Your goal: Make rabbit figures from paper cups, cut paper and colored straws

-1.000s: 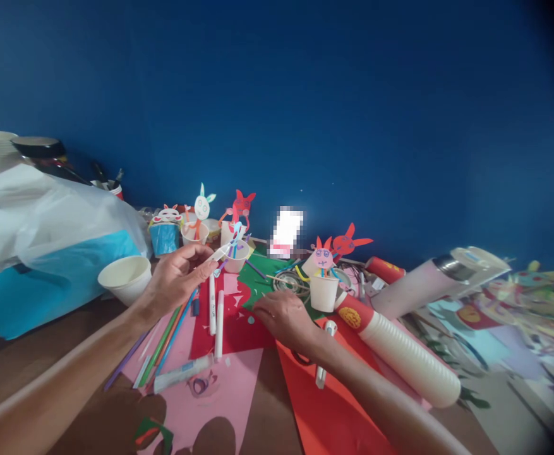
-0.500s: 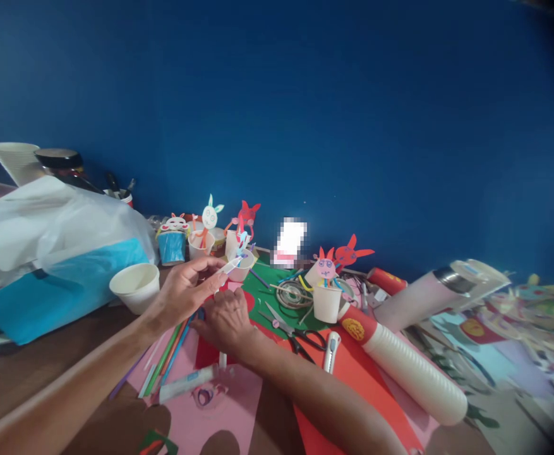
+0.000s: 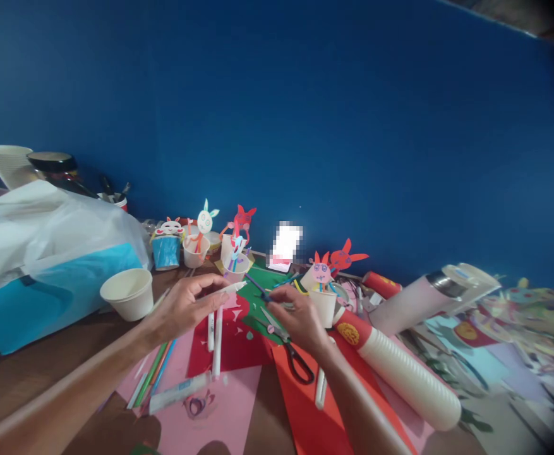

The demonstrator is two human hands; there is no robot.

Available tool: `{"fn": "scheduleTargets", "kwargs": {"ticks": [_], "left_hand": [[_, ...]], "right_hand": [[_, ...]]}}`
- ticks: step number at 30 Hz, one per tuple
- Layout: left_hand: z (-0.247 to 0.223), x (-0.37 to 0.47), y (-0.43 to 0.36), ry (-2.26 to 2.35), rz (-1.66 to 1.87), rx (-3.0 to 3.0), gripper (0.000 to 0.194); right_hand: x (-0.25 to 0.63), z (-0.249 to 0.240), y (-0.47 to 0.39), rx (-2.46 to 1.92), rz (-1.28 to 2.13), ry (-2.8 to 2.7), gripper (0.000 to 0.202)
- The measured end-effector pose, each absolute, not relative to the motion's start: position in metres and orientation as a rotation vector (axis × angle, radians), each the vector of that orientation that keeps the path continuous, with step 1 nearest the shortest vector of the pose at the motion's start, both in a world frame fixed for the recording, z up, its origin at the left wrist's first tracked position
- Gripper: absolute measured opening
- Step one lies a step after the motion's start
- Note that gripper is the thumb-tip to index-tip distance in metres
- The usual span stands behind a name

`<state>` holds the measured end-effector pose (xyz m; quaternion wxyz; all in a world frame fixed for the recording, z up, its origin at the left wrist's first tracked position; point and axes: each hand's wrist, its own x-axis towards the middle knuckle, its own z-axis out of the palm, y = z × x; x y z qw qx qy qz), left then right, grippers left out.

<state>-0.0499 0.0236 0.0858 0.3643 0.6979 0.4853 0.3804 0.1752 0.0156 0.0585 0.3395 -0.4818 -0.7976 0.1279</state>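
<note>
My left hand (image 3: pixel 191 306) pinches a small piece of white paper (image 3: pixel 233 288) between thumb and fingers, over the red paper (image 3: pixel 232 357). To its right, the closed fingertips of my right hand (image 3: pixel 298 316) are at the near end of a slim dark blue stick (image 3: pixel 256 284), above the green paper (image 3: pixel 258 313). Scissors with black handles (image 3: pixel 299 366) lie partly beneath my right wrist. Two white tubes or sticks (image 3: pixel 217 344) rest on the red paper. Just beyond my left fingertips is a paper cup (image 3: pixel 235 268) holding a small figure.
Paper cups with rabbit-like figures (image 3: pixel 204 221) line the back. Right of my hands are a cup with a pink face (image 3: pixel 323 306), a white cutter (image 3: pixel 321 387) and a long cup stack (image 3: pixel 412 373). An open paper cup (image 3: pixel 127 294) stands left; a glue tube (image 3: pixel 179 392) lies in front.
My right hand has moved right from beside my left hand to the dark blue stick, uncovering the red paper and white tubes. My left hand still holds the white paper, slightly lower.
</note>
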Motion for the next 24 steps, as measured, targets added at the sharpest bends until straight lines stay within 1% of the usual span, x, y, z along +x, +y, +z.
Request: {"fn": "scheduleTargets", "kwargs": {"ticks": [5, 10, 16, 24], "left_hand": [[0.087, -0.046, 0.020, 1.262, 0.881, 1.866, 0.027], [0.103, -0.046, 0.013, 1.145, 0.742, 1.880, 0.021], [0.104, -0.044, 0.013, 1.083, 0.683, 1.867, 0.023], [0.100, -0.042, 0.013, 1.110, 0.658, 1.893, 0.024]], "right_hand": [[0.199, 0.072, 0.022, -1.208, 0.355, -1.991, 0.009], [0.194, 0.071, 0.021, -1.074, 0.314, -2.059, 0.009], [0.191, 0.076, 0.017, -1.048, 0.226, -2.161, 0.008], [0.186, 0.072, 0.015, -0.985, 0.168, -2.238, 0.012]]}}
